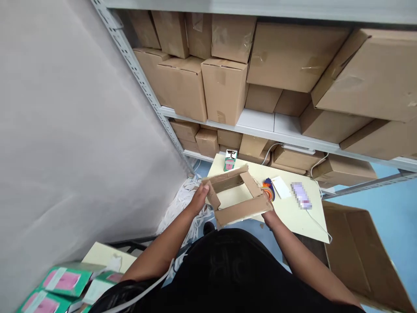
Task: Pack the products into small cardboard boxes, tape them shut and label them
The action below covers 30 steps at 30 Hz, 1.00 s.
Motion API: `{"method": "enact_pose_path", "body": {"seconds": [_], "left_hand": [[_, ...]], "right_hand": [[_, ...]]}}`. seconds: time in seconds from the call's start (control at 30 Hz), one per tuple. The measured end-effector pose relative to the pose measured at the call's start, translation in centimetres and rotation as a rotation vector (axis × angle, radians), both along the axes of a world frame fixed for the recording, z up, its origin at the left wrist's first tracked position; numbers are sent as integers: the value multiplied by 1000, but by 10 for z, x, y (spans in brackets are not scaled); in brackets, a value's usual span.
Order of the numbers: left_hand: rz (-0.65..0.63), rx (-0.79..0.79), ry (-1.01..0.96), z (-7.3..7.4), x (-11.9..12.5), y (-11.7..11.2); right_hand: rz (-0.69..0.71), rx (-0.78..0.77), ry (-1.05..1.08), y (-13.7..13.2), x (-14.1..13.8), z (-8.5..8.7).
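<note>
Between my two hands is a small cardboard box (241,208), its flaps folded and the table showing through its middle. My left hand (199,198) grips the left side, thumb on the cardboard edge. At the opposite side my right hand (269,213) holds the right corner, its fingers partly hidden behind the cardboard. Just beyond that hand, a blue and orange tape dispenser (268,187) lies on the cream table (316,217). Next to it are a white flat box (281,187) and a blurred-out phone-like item (301,195) with a cable.
A green and pink packet (230,160) stands at the table's far edge. Metal shelves (257,129) full of cardboard boxes rise ahead. White paper strips (182,204) pile up by the left wall. Green packages (65,280) lie at lower left; a large open carton (361,248) stands right.
</note>
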State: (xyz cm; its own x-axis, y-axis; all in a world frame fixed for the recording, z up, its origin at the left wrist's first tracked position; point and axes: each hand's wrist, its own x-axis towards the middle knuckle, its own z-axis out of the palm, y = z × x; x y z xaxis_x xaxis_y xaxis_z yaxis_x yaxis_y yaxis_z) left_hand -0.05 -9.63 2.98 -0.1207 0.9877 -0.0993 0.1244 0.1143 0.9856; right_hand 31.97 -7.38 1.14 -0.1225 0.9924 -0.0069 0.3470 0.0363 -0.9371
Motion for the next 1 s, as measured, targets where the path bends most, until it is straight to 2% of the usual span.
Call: {"method": "enact_pose_path", "body": {"seconds": [0.1,0.17,0.23,0.33,0.5,0.67,0.83,1.0], "left_hand": [[-106,-41,8,-4,-8,20],[-174,-61,29,-9,-13,32],[-236,-57,70,-15,-17,44],[-301,-21,125,-22,-19,62],[-294,11,215,-27,-10,87],[-237,-41,308,-36,2,104],[-196,-38,220,-42,8,109],[-166,-40,-63,-44,1,101]], "right_hand": [[-17,-47,-20,2,-22,-1],[-59,-3,-96,1,-32,-3],[-61,81,-190,-3,-33,-5],[45,197,-350,-10,-22,-6],[225,255,-548,-3,3,-10],[358,263,-596,15,6,-21],[278,248,-511,28,5,-27],[88,197,-400,44,-3,-43]]}}
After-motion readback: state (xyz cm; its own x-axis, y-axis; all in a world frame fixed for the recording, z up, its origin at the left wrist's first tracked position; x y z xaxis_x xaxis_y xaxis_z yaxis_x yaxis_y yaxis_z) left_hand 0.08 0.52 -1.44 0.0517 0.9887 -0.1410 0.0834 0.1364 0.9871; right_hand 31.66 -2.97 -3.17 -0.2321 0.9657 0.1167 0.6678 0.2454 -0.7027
